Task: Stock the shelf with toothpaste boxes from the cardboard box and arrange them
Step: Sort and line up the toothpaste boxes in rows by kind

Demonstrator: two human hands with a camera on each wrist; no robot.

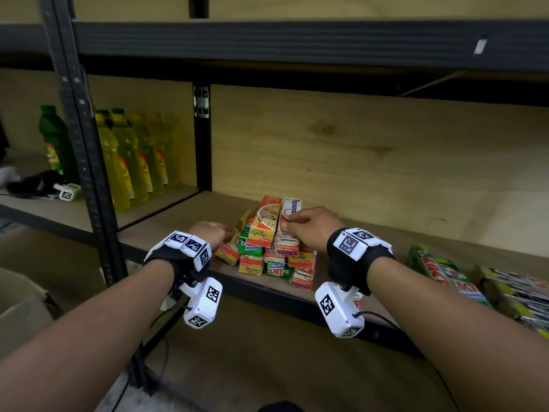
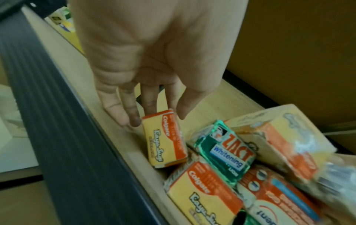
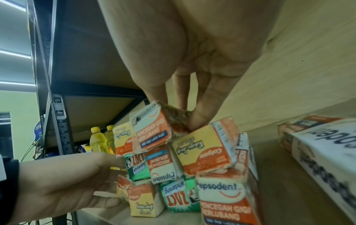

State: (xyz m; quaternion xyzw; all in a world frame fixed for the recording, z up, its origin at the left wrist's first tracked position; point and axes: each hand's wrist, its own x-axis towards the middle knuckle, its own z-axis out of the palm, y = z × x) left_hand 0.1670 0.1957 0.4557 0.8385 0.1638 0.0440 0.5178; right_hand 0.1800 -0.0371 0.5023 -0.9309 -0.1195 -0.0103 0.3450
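A pile of toothpaste boxes (image 1: 269,251) lies on the wooden shelf (image 1: 166,233), ends facing me. My right hand (image 1: 289,223) pinches the top white-and-red Pepsodent box (image 1: 290,217); in the right wrist view the thumb and fingers (image 3: 198,118) clamp its near end (image 3: 152,129). My left hand (image 1: 225,231) is at the pile's left side. Its straight fingers (image 2: 134,115) touch the end of a yellow Colgate box (image 2: 165,140) lying on the shelf board (image 2: 77,73). A green Zact box (image 2: 225,152) sits beside it. The cardboard box (image 1: 20,304) stands low at the left.
Yellow bottles (image 1: 127,156) and a green bottle (image 1: 55,138) fill the neighbouring bay past the black upright (image 1: 86,144). More Zact boxes (image 1: 445,272) lie at the right on the same shelf. A dark beam (image 1: 297,40) of the upper shelf runs overhead.
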